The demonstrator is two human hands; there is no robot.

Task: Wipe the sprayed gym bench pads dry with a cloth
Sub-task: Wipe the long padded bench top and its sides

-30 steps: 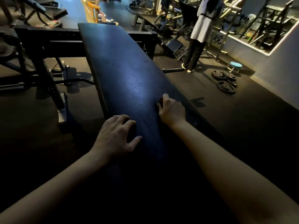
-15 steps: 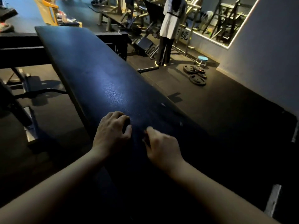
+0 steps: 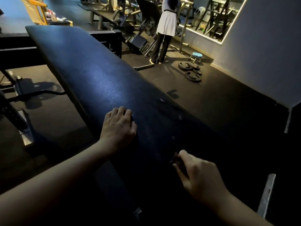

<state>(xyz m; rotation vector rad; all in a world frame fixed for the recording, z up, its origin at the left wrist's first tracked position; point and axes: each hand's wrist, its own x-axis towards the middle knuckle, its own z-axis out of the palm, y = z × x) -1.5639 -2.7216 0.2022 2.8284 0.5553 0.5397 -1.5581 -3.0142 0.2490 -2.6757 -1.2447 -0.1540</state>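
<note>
The long dark pad (image 3: 97, 75) is seen stretching away from the lower right to the upper left, with pale drops (image 3: 180, 117) scattered near its right edge. The left hand (image 3: 118, 126) is set on the pad beside its left edge, fingers bent and tips pressed down; whether anything is held under it cannot be told. The right hand (image 3: 200, 175) is curled lower down the pad, and a small dark cloth (image 3: 175, 158) is pinched at its fingertips, touching the pad; little of it can be made out. Plates (image 3: 190, 70) and a blue stool (image 3: 196, 54) are left on the floor (image 3: 211, 103) near a standing person (image 3: 167, 22).
</note>
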